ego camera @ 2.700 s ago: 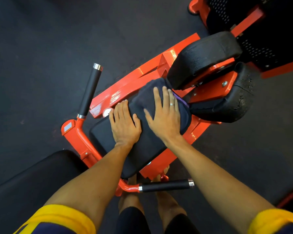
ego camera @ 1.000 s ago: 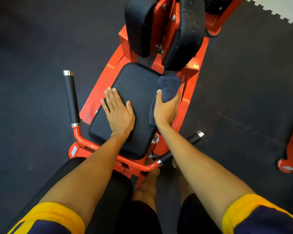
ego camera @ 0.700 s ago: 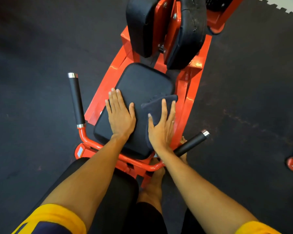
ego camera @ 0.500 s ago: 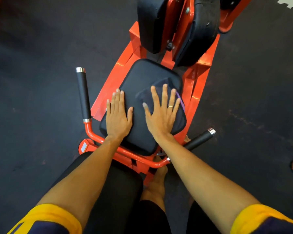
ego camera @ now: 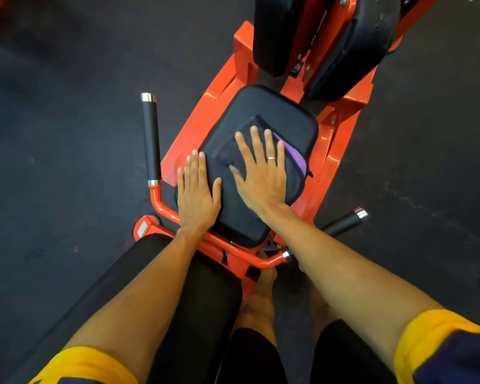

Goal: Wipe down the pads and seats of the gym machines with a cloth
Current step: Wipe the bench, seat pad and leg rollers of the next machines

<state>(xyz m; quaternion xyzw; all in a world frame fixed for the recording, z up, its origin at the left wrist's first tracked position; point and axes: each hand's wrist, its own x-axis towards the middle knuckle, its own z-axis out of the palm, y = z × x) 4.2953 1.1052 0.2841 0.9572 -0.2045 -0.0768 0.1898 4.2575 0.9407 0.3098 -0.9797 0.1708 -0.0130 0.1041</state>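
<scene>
At the seat's nine o'clock, a black foam handle [ego camera: 151, 137] with chrome caps points toward twelve over the dark rubber floor [ego camera: 67, 106]. Just right of it, the left hand [ego camera: 197, 195] lies flat on the seat pad [ego camera: 283, 115] at the pad's eight o'clock edge. Its fingers are straight and close together, aimed at twelve, and its thumb is spread toward three; it grips nothing. The pad is black, a rounded rectangle whose long axis runs from seven to one o'clock on the orange frame [ego camera: 341, 151]. The cloth [ego camera: 294, 176] is spread over the pad's centre and four o'clock side; it is dark navy with a purple strip along its three o'clock edge. The right hand [ego camera: 261, 176] presses on it palm down, fingers straight and fanned toward twelve, with a ring [ego camera: 271, 158] on one finger. This hand lies flat and is not curled round the fabric. At the seat's twelve to one o'clock stand two thick black cushions side by side, the left upright pad [ego camera: 277, 31] and the scuffed right upright pad [ego camera: 352, 51]. At the seat's four o'clock, a second handle [ego camera: 341, 224] points toward two. Toward six, bare forearms extend from yellow-cuffed sleeves [ego camera: 432, 336], a broad black cushion [ego camera: 200, 300] lies under the left forearm, and bare feet [ego camera: 261, 297] stand on the floor
</scene>
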